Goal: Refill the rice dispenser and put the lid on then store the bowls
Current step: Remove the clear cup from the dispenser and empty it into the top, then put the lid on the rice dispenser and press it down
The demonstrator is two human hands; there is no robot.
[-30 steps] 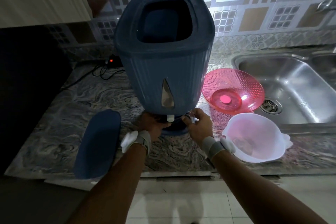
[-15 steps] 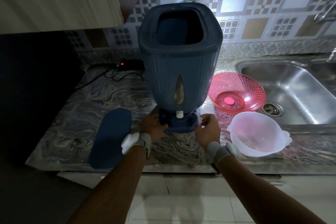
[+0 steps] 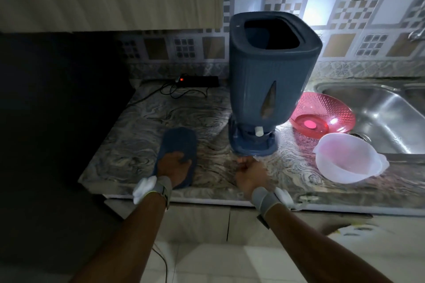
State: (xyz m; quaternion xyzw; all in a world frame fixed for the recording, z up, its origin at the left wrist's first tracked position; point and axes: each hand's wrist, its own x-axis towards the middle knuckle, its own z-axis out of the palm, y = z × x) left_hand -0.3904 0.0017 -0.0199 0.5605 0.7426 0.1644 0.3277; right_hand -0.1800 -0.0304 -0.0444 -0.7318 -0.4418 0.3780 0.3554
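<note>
- Standing upright on the counter (image 3: pixel 142 122), the blue rice dispenser (image 3: pixel 269 80) has its top open and dark inside; I cannot tell how full it is. Judging by both bowls looking empty, the refill seems done and the lid step is in hand.
- Lying flat on the counter to the left of the dispenser, near the front edge, is the blue lid (image 3: pixel 181 142). The left hand (image 3: pixel 173 165) rests on its near end, fingers curling over the edge as if beginning a grip.
- To do this well, I would lift the lid by its near end, turn its long side to match the dispenser's rounded opening, lower it level and press it down evenly so no corner sits proud.
- Just in front of the dispenser's base, the right hand (image 3: pixel 249 173) is blurred, loosely curled and holding nothing that I can see; it could steady the tall body, which looks top-heavy.
- Right of the dispenser, close against it, sits the pink bowl (image 3: pixel 322 115); the white bowl (image 3: pixel 349 158) stands in front of that, near the counter's edge and touching or nearly touching it.
- Further right of the dispenser lies a steel sink (image 3: pixel 379 117).
- Behind the dispenser rises a patterned tiled wall (image 3: pixel 345 16); to its left, at the back of the marbled counter, a black power strip (image 3: pixel 197 81) shows a red light, with cables trailing. The room is dim.
</note>
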